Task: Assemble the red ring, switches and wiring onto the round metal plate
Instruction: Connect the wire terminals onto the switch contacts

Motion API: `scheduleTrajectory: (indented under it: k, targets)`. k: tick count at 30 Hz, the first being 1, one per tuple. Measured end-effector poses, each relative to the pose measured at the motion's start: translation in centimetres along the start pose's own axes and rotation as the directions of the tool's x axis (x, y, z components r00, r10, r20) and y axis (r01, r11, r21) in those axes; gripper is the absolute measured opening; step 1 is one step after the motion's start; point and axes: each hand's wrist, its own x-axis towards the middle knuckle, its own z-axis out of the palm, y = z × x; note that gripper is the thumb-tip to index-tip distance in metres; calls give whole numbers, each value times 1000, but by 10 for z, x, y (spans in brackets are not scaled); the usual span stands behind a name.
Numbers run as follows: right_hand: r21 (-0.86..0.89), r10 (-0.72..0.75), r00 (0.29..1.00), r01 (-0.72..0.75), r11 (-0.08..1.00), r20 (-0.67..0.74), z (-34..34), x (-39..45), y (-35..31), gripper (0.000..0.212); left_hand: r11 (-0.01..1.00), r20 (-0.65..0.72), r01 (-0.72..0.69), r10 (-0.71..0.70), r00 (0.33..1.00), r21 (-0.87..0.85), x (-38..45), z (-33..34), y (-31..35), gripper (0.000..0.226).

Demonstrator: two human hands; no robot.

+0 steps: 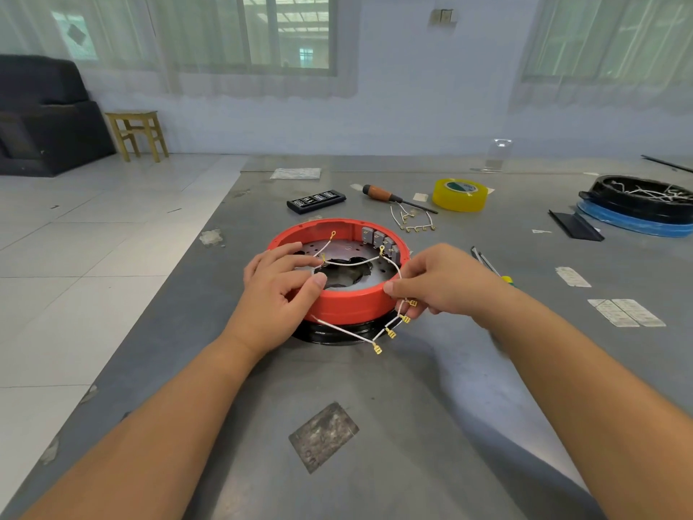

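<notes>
A red ring [352, 305] sits around a round metal plate [350, 249] with holes, raised on a black base [330, 337] in the middle of the grey table. Several grey switches [378, 239] line the ring's inner far-right wall. A white wire harness [347, 262] with brass terminals crosses the plate and hangs over the ring's near side. My left hand [279, 290] rests on the ring's left rim and pinches the wire. At the ring's right side my right hand [438, 281] pinches the harness, terminals [392, 334] dangling below it.
Behind the ring lie a second loose harness [412, 221], a screwdriver [393, 197], a yellow tape roll [460, 195] and a black bit case [316, 201]. At far right sits a black tray [637, 198] with wires on a blue lid. Tweezers [485, 260] lie right of my hand.
</notes>
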Motion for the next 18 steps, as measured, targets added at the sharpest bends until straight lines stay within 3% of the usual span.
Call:
scheduleTrajectory:
  k: [5, 8, 11, 14, 18]
  targets:
    - [86, 10, 992, 1, 996, -128, -2, 11, 3, 24, 989, -22, 69, -73, 997, -134, 2, -10, -15, 43]
    - [132, -3, 961, 41, 990, -275, 0, 24, 5, 27, 981, -81, 137, -149, 986, -135, 1, -13, -19, 18]
    - [185, 18, 939, 49, 982, -344, 8, 37, 4, 28, 967, -153, 230, -245, 957, -110, 1, -13, -18, 49]
    - [388, 71, 949, 56, 920, -307, 20, 49, 3, 27, 915, -234, 389, -404, 884, -109, 4, -13, -15, 69]
    - [578, 79, 969, 73, 813, -234, 34, 58, 8, 22, 777, -289, 614, -625, 725, -141, 3, -11, -18, 55]
